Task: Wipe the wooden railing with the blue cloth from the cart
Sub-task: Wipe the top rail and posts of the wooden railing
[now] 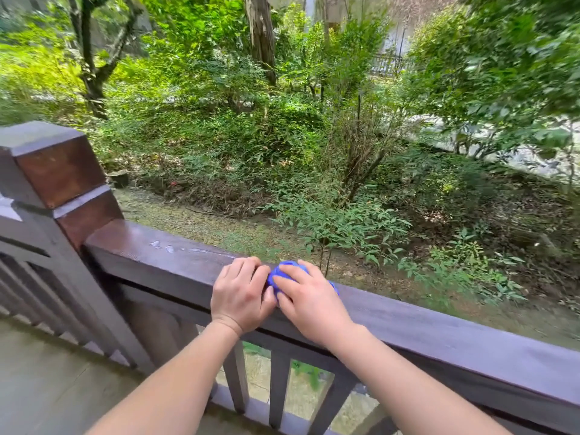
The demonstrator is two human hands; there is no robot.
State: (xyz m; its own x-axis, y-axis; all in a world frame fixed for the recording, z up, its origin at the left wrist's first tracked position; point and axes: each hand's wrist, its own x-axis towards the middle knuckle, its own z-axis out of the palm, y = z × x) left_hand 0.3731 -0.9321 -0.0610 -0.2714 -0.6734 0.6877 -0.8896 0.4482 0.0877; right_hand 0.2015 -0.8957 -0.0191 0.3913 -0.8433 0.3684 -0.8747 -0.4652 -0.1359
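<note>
The dark wooden railing (439, 337) runs from a square post at the left down to the lower right. A bunched blue cloth (287, 267) lies on its top face near the middle. My right hand (309, 298) lies flat over the cloth with fingers spread, covering most of it. My left hand (240, 293) rests on the rail just left of the cloth, fingers curled over the far edge and thumb touching the cloth's near edge. Small water drops (166, 247) sit on the rail top left of my hands.
A thick wooden corner post (53, 174) stands at the left end of the rail. Vertical balusters (277, 390) run below the rail. Grey floor (47, 378) lies at lower left. Beyond the rail are shrubs, trees and a dirt slope (282, 152).
</note>
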